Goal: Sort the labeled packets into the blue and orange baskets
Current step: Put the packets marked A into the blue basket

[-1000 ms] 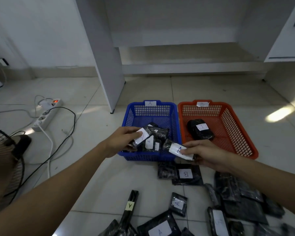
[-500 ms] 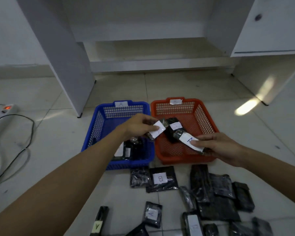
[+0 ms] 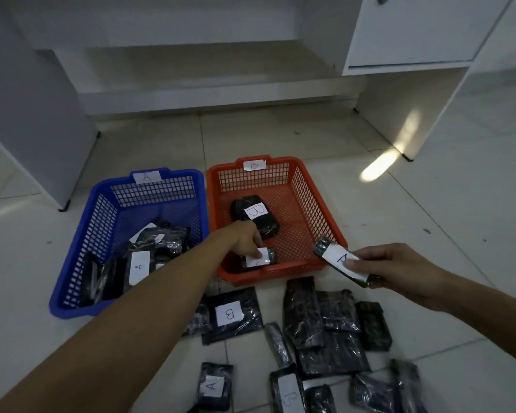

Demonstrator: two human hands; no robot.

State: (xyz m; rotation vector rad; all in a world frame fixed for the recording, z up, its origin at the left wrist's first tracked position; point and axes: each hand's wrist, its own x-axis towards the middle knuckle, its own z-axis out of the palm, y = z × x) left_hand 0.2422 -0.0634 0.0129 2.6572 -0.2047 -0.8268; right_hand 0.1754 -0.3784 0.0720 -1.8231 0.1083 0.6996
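The blue basket, tagged A, holds several black packets. To its right stands the orange basket, tagged B, with one black packet marked B inside. My left hand reaches into the orange basket, and its fingertips pinch a small white-labelled packet that lies by the basket's front wall. My right hand holds a long packet labelled A in the air over the orange basket's front right corner. In front of the baskets, a B packet, an A packet and a pile of black packets lie on the floor.
The baskets stand on a tiled floor under a white desk. A desk side panel comes down at the left. At the right is a cabinet with a drawer and its side panel. A bright patch of sunlight falls on the tiles.
My left hand has carried its small packet from the blue basket across to the orange one and lowered it to the bottom. My right hand, still holding the A packet, has drifted right.
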